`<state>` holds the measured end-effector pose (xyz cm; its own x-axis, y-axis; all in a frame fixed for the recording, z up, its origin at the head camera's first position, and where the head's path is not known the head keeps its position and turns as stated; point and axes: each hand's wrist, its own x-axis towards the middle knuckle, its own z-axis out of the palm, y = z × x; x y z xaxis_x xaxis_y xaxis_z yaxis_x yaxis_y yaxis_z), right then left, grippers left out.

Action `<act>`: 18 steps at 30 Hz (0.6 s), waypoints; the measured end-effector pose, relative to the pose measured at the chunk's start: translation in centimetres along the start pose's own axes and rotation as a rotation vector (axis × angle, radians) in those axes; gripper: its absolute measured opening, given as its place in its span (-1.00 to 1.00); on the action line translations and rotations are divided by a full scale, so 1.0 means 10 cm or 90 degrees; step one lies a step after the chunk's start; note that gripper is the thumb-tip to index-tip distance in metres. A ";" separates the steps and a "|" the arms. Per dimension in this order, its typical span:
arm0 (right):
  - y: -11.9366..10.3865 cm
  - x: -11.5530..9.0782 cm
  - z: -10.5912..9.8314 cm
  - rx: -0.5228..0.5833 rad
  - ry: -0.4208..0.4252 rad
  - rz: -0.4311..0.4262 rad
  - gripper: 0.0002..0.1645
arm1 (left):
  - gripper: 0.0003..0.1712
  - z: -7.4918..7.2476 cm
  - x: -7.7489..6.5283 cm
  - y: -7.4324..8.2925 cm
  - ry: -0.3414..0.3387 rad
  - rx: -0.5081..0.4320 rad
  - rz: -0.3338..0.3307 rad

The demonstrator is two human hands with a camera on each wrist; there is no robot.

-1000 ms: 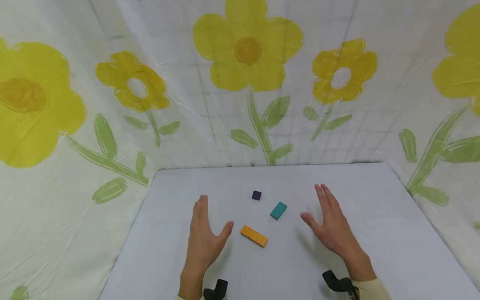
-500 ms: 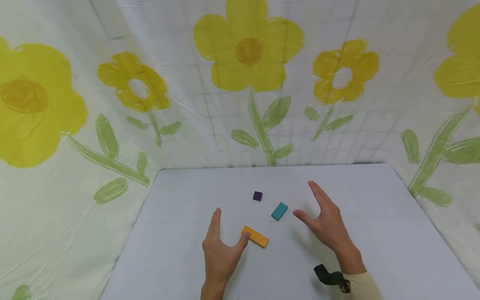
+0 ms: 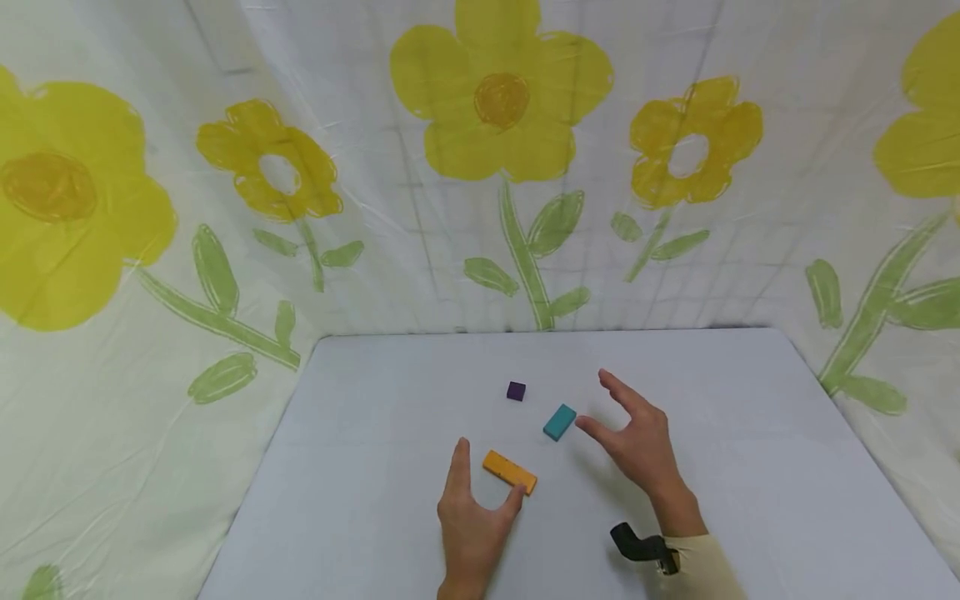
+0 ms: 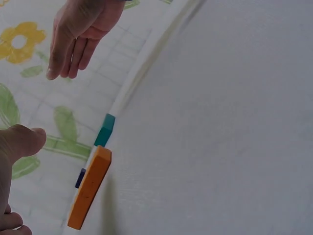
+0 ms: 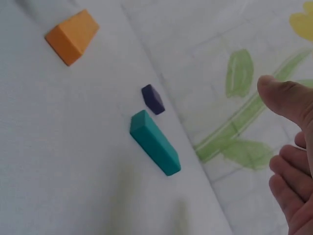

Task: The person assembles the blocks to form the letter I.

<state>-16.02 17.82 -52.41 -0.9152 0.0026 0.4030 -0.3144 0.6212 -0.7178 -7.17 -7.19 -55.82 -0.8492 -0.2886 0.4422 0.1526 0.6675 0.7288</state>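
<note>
An orange block (image 3: 508,471), long and flat, lies on the white table. Over its near side is my left hand (image 3: 474,525), thumb and fingers spread apart; the wrist view shows a gap between this hand (image 4: 10,171) and the orange block (image 4: 90,188). Right of centre lies a shorter teal block (image 3: 559,422). My right hand (image 3: 637,442) hovers just right of it, thumb tip close to its edge in the head view, holding nothing. Farther back sits a small dark purple cube (image 3: 516,391). In the right wrist view the teal block (image 5: 155,143) is apart from the hand (image 5: 293,142).
The white table (image 3: 360,417) has rounded far corners. Behind it and at both sides hangs a pale sheet (image 3: 390,250) printed with yellow flowers. A black wrist camera mount (image 3: 643,546) sticks out from the right wrist, beside a beige sleeve (image 3: 697,571).
My left hand has moved right and nearer, to the orange block. The right hand has shifted left toward the teal block, its fingers bending a little more. The blocks have stayed in place.
</note>
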 end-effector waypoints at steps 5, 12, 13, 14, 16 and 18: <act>0.05 -0.04 0.10 0.019 -0.005 0.029 -0.03 | 0.23 0.08 -0.05 0.01 -0.037 0.007 -0.078; 0.15 -0.06 0.26 0.028 -0.007 0.034 -0.06 | 0.21 0.16 -0.10 0.03 -0.064 0.018 -0.115; 0.16 -0.07 0.28 0.028 -0.008 0.035 -0.07 | 0.21 0.17 -0.10 0.03 -0.064 0.020 -0.114; 0.17 -0.08 0.30 0.029 -0.010 0.038 -0.07 | 0.21 0.17 -0.10 0.02 -0.064 0.023 -0.114; 0.18 -0.09 0.32 0.029 -0.018 0.048 -0.07 | 0.21 0.19 -0.10 0.02 -0.065 0.029 -0.115; 0.19 -0.10 0.35 0.029 -0.026 0.061 -0.07 | 0.20 0.20 -0.11 0.01 -0.063 0.031 -0.113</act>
<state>-16.57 16.22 -56.14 -0.9509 0.0269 0.3084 -0.2355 0.5837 -0.7771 -7.26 -5.48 -57.25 -0.9064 -0.3374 0.2542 -0.0263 0.6458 0.7631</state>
